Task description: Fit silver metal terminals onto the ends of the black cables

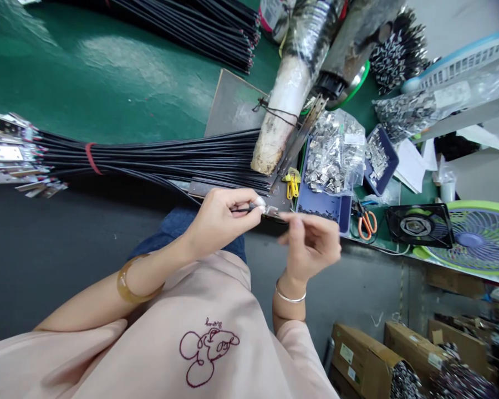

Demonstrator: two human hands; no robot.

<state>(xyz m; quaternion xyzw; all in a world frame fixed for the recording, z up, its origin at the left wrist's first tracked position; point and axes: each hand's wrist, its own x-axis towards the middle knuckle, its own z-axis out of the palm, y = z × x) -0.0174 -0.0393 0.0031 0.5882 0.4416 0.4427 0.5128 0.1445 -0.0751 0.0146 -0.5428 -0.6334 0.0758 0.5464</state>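
Note:
My left hand (pixel 230 219) pinches a black cable (pixel 240 210) close to its end, thumb against forefinger. A small metal piece (pixel 271 210) shows just past those fingertips; whether it is fixed to the cable I cannot tell. My right hand (pixel 312 241) is a little to the right, blurred at the fingertips. Its fingers are curled in, with the thumb close to the forefinger, and anything between them is too small or smeared to name. Behind my left hand lies a bundle of black cables (pixel 170 155), tied by a red band (pixel 92 158), with metal plates (pixel 8 152) at the left end.
A plastic-wrapped roll (pixel 276 116) lies over the cable ends. Beside it are a yellow cutter (pixel 291 183), a blue tray (pixel 343 216) under a bag of metal parts (pixel 332 149), orange-handled pliers (pixel 366 224), a black fan (pixel 418 226) and a green-rimmed basket (pixel 488 210). Cartons (pixel 357 354) stand below.

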